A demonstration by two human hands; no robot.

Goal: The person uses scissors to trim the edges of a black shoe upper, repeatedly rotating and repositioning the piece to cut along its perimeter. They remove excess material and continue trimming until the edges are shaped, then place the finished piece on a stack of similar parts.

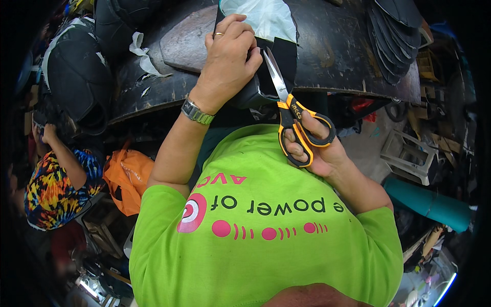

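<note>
My right hand [325,153] holds a pair of scissors [277,77] with orange and black handles, thumb and fingers through the loops. The blades point up and away from me, their tips beside the fingers of my left hand and over black material. My left hand [232,48], with a watch on the wrist, is closed on a black fabric piece [284,59] at the table's near edge. Part of that piece lies under the hand and is hidden. A thin white sheet [263,20] covers its far part.
On the dark worktable [332,66] are a wooden board [186,41], a white scrap strip [146,56] and stacked black curved pieces [391,41]. Black molded shapes [76,71] stand at left. Another person [64,176] sits left, near an orange bag [128,176]. A plastic stool [409,156] stands right.
</note>
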